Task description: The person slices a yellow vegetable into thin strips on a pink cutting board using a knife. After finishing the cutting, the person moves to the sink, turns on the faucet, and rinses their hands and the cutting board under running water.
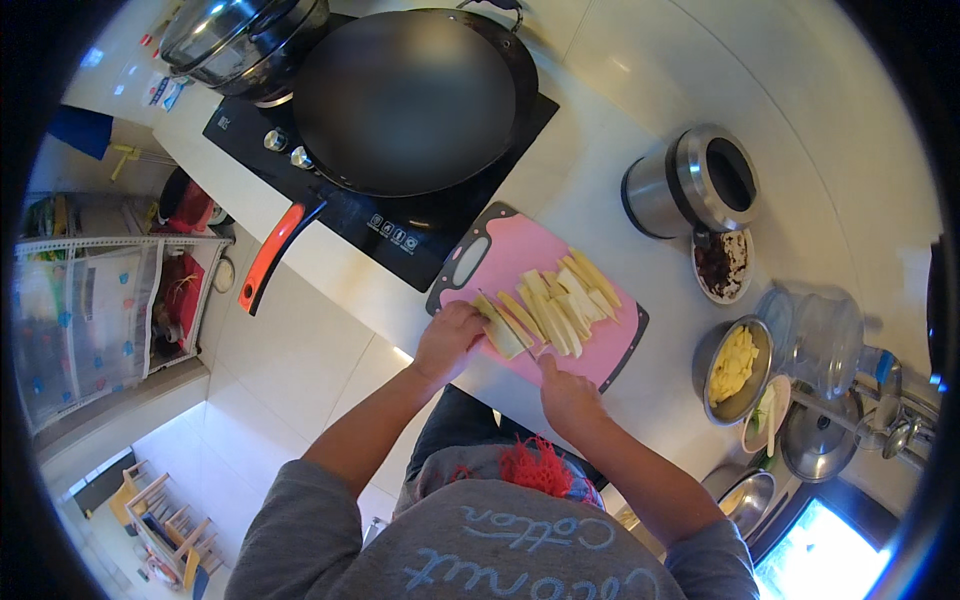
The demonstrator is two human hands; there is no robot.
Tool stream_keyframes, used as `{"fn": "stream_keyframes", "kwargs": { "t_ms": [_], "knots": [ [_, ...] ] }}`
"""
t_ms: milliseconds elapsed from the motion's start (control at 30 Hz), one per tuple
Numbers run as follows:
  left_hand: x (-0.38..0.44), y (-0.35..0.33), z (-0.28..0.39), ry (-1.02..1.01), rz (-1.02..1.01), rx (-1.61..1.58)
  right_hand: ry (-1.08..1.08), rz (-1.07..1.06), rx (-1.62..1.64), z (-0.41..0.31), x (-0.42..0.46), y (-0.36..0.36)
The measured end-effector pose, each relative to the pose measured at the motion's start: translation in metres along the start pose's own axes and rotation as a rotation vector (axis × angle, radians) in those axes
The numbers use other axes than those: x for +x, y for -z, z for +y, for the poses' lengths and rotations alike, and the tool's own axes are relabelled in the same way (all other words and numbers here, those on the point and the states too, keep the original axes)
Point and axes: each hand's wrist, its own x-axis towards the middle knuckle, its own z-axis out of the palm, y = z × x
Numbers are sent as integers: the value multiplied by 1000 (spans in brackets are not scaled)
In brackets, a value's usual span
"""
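Observation:
A pink cutting board (525,232) with a dark grey rim lies on the counter in front of me. My right hand (571,397) grips a kitchen knife (514,324), whose thin blade points away to the left across a pale yellow-green vegetable slab (501,337). On the slab's left end, the fingers of my left hand (450,345) hold it against the board, close to the blade. Cut vegetable strips (566,304) are heaped on the right half of the board. The knife's handle is mostly hidden inside my right hand.
Beyond the board, a large wok (405,105) sits on a black cooktop (390,232), its orange handle (274,251) jutting over the counter's front edge. A lidded pot (247,45) stands behind. Rightward are a steel bin (660,195), a plate (722,298) and a bowl of yellow chunks (735,364).

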Motion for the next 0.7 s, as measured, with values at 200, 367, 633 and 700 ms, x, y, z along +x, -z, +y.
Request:
{"fn": "stream_keyframes", "kwargs": {
  "t_ms": [200,367,633,700],
  "knots": [
    [59,56,25,-280,-77,93,59,26,10,1,2,-6],
    [106,23,8,-542,-848,251,18,-17,-22,-1,9,-11],
    [106,5,-8,-834,-749,284,-22,-50,42,0,13,-15],
    [104,3,-5,-818,-779,311,-17,-56,36,2,15,-18]
  ]
}}
